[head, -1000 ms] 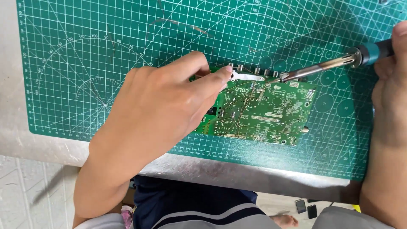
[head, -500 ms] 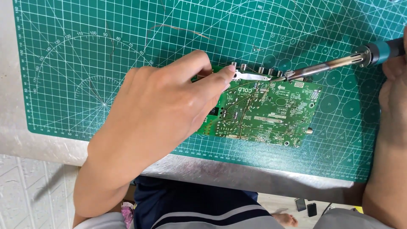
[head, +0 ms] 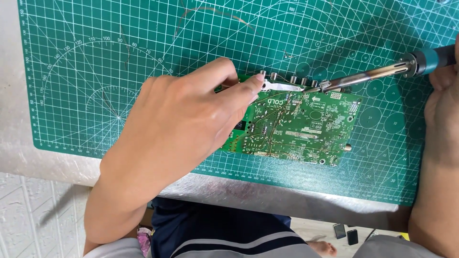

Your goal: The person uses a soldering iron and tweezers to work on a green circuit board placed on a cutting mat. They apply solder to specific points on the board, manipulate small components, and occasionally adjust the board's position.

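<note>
1. The left hand (head: 184, 122) lay over the left part of a green rectangular printed circuit board (head: 299, 129), its thumb and forefinger pinched together on a pair of slim silver metal tweezers (head: 282, 86).
2. The tweezers reached rightward from the fingertips along the board's far edge, their points ending just beside the tip of the soldering iron.
3. The right hand (head: 442, 105) showed only at the right edge of the view, closed about the blue-grey handle of a soldering iron with a long metal shaft (head: 377, 74); how the fingers wrapped it could not be told, since most of the hand was cut off.
4. The iron slanted down and leftward, its tip resting at the board's far edge near a row of small round connectors.
5. The circuit board lay flat on a green gridded cutting mat (head: 95, 71), near the mat's near edge and right of its middle.
6. Compared with half a second before, the tweezers, iron tip and board held nearly the same places; the iron's handle sat a little lower at the right edge.
7. The mat lay on a grey metal table (head: 267, 193), whose near edge ran just below the board.
8. Open mat spread wide to the left and beyond the board; a narrower strip lay between the board and the right hand.
9. A few thin wire scraps (head: 210, 10) lay on the far part of the mat, well apart from the hands.
</note>
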